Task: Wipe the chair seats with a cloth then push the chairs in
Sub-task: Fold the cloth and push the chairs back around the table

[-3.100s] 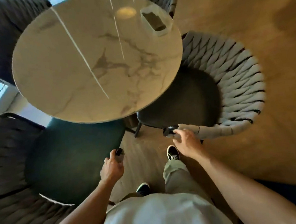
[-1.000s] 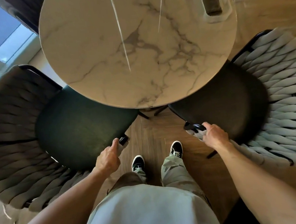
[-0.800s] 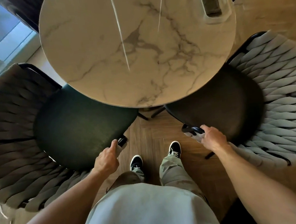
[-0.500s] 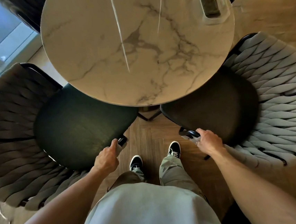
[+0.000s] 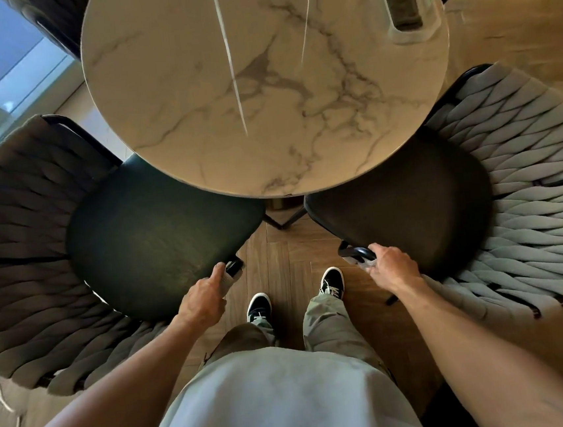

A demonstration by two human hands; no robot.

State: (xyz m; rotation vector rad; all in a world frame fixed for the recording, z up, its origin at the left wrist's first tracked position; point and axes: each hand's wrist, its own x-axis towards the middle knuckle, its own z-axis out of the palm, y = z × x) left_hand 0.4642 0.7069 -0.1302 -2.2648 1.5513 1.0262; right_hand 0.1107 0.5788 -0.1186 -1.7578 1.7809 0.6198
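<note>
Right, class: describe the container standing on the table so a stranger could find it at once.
Start at the round white marble table between the woven chairs. Near its far right edge stands a clear rectangular container with a dark block inside. It is the only thing on the tabletop.

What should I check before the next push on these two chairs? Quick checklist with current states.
1. Left hand holds the arm end of the dark chair: ok.
2. Right hand holds the arm end of the grey chair: ok.
3. Both seats already partly under the table: ok.
4. Gap between the two seat fronts where the chair legs cross: narrow, cannot tell if the legs touch.
5. Shoes stand on the floor between the chairs, clear of both seats: ok.
6. Seats wiped: cannot tell; no cloth in view.
7. Box on the table, near its far edge: ok while nothing bumps the table.
</note>
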